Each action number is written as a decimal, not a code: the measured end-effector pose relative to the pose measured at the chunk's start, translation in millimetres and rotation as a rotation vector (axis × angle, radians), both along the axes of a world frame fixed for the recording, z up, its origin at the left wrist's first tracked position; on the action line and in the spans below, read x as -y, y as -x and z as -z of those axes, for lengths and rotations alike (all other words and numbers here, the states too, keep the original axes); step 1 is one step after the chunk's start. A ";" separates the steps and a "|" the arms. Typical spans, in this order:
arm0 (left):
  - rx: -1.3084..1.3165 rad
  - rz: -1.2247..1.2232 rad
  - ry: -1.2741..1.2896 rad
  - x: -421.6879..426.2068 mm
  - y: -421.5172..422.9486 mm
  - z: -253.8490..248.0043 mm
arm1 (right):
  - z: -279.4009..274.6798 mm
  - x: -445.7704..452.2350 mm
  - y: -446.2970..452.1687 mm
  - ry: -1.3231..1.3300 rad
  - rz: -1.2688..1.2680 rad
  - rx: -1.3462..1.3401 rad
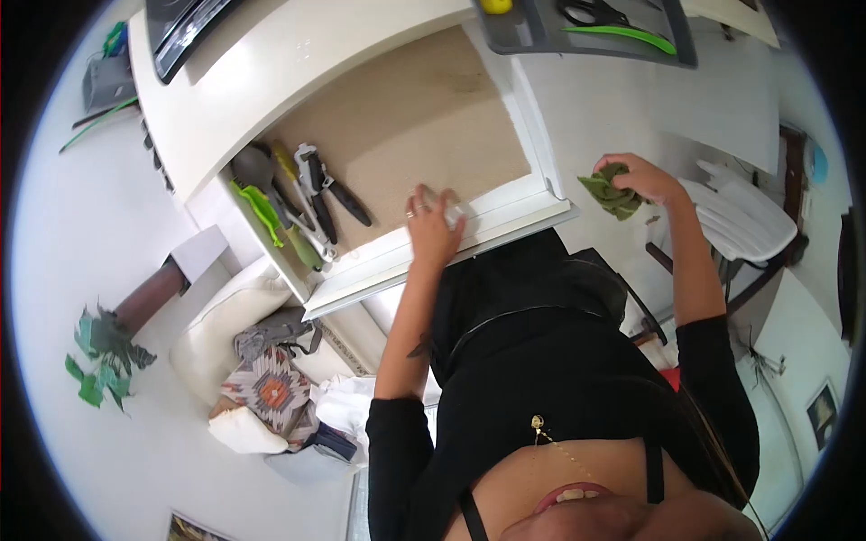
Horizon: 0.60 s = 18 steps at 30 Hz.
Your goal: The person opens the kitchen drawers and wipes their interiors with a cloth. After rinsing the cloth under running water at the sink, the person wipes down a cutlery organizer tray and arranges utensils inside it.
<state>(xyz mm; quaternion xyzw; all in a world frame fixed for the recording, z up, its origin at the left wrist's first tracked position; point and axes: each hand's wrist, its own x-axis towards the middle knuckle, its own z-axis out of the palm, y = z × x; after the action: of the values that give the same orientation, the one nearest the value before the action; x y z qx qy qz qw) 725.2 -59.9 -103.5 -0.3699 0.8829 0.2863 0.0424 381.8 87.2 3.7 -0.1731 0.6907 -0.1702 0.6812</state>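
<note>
My right hand (636,178) is closed around a crumpled green cloth (615,191), held to the right of an open drawer (532,212). Over the drawer's near edge is my left hand (433,230), a ring on one finger. Its fingers bend around a small clear object (454,214), whose kind I cannot make out. At the drawer's left end lie several utensils, among them a black-handled can opener (329,185), a grey spoon-like tool (255,167) and bright green tongs (262,212). The drawer's brown bottom (415,108) shows some dark stains.
A grey cutlery tray (600,43) with black scissors (591,13) and a green-handled tool (622,38) sits at the top right. A pale countertop (298,45) overhangs the drawer's far side. White plastic chairs (744,216) stand at right, a cushioned seat (221,311) at left.
</note>
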 end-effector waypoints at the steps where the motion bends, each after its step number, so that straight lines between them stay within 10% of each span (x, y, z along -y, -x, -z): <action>1: 0.059 0.011 0.059 -10.2 7.2 4.7 | 1.7 2.1 -5.8 0.024 0.037 0.051; 6: 0.216 -0.100 0.068 -12.1 11.4 -12.1 | -2.7 27.5 -48.0 0.184 0.270 0.256; 8: -0.145 -0.356 -0.358 2.4 -14.2 -15.7 | 0.3 41.7 -65.5 0.250 0.190 0.180; 18: 0.235 -0.663 0.239 79.3 -224.1 -33.1 | 28.3 138.1 -177.6 0.504 -0.685 -0.221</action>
<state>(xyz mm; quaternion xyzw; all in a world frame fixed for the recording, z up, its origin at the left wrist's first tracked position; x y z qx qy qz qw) 949.3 -139.2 -70.3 -0.6685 0.7313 0.1350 0.0052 559.5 -50.8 -24.6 -0.5701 0.5990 -0.0783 0.5568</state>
